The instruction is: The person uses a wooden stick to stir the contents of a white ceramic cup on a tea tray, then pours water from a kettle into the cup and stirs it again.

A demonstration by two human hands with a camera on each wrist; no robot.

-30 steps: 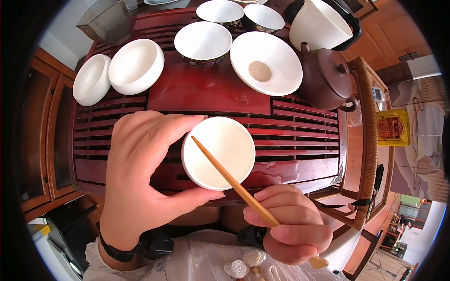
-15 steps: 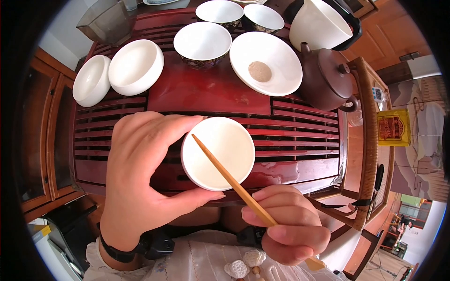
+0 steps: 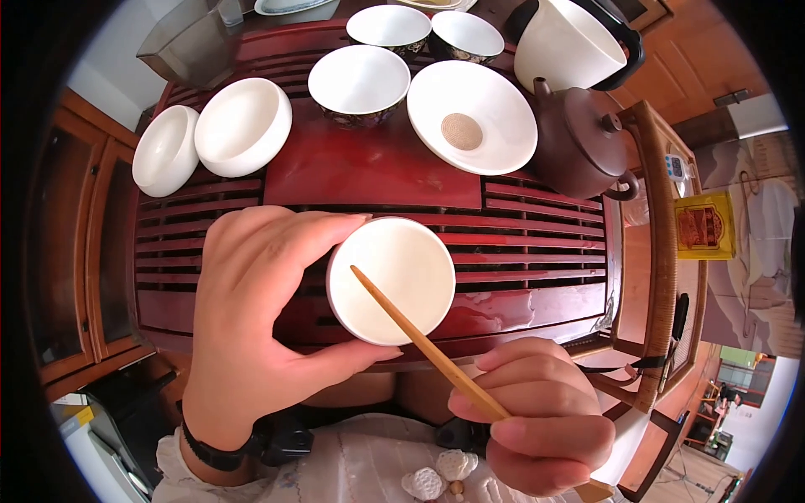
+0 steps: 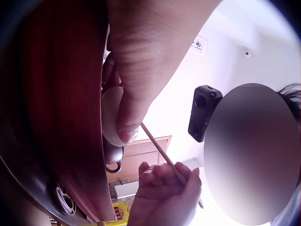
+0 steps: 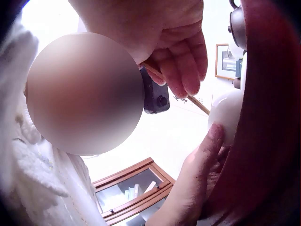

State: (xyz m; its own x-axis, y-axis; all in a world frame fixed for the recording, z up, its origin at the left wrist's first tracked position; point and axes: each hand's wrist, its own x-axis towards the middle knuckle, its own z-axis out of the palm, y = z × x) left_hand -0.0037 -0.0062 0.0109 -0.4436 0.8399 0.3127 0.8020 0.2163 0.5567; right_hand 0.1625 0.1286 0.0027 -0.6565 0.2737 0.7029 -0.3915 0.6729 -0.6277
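In the head view the left hand (image 3: pixel 260 310) grips a white cup (image 3: pixel 402 285) between thumb and fingers, its mouth facing up, near the front edge of the dark red slatted tray (image 3: pixel 369 172). The right hand (image 3: pixel 541 419) pinches a slim wooden stick (image 3: pixel 419 339), whose thin tip lies over the cup's inside; whether it touches the wall I cannot tell. The left wrist view shows the left thumb on the cup (image 4: pixel 111 117) and the right hand (image 4: pixel 164 193) around the stick (image 4: pixel 157 145). In the right wrist view the cup (image 5: pixel 226 115) stands beyond the right hand (image 5: pixel 176 52).
Behind the cup stand two white bowls (image 3: pixel 243 127) (image 3: pixel 166 152), several dark-patterned cups (image 3: pixel 359 80), a white strainer bowl (image 3: pixel 495 117), a brown teapot (image 3: pixel 579 142) and a white pitcher (image 3: pixel 566 46). A yellow tin (image 3: pixel 704 226) is at the right, beside a wicker-edged shelf (image 3: pixel 652 251).
The stick and right hand have shifted slightly down and right, with the stick's tip lower in the cup. The left hand keeps its grip on the cup; the whole head view has shifted slightly.
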